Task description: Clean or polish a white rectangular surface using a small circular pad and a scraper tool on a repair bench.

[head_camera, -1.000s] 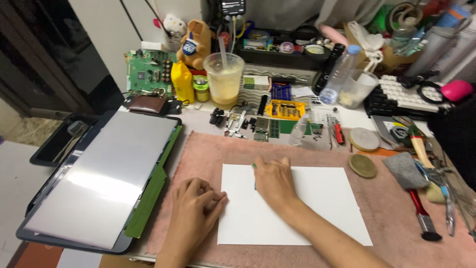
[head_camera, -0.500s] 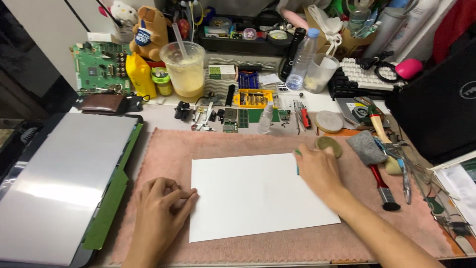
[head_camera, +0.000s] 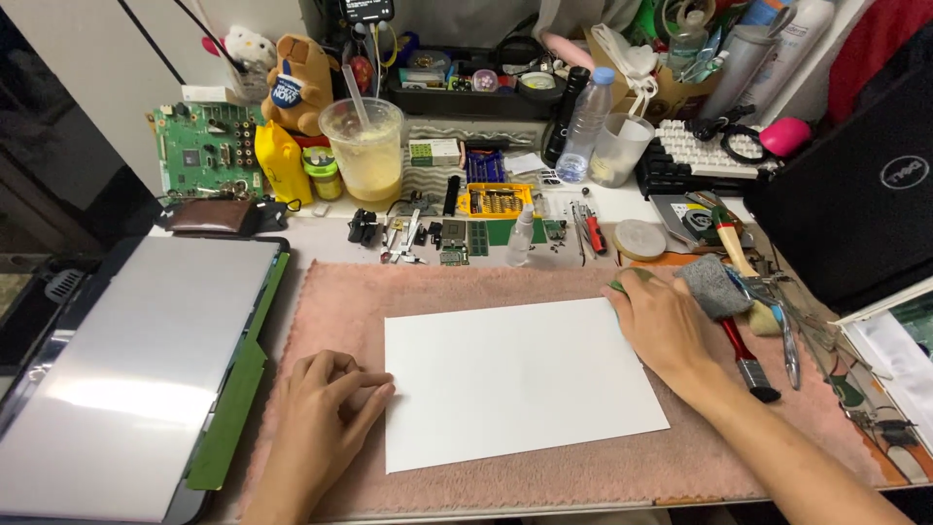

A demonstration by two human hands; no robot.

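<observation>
Lying flat near the middle of a pink towel-like mat (head_camera: pixel 466 292), a blank white sheet (head_camera: pixel 515 379) is the thing in hand, its long edges running left to right and slightly skewed. At its left edge rests the left hand (head_camera: pixel 326 408), fingers loosely curled with the fingertips touching the paper's border and gripping nothing. The right hand (head_camera: pixel 661 326) lies on the sheet's far right corner, palm down, and something small and green shows at its fingertips, though whether the fingers pinch it cannot be told. As a judgement, the sheet appears laid out and steadied on the mat, with nothing yet placed, drawn or cut on it; its surface shows bare. To the left lies a large grey panel (head_camera: pixel 136 360) over a green board. Containers stand along the far side: a clear plastic cup (head_camera: pixel 364 151) holds a pale yellowish drink and a straw; a clear bottle (head_camera: pixel 586 122) with a blue cap appears almost empty; a translucent cup (head_camera: pixel 617 151) beside it shows a little whitish residue; a yellow tray (head_camera: pixel 494 199) holds rows of small metal bits. Just right of the right hand lie a grey cloth (head_camera: pixel 714 285) and a red-handled brush (head_camera: pixel 748 355).
</observation>
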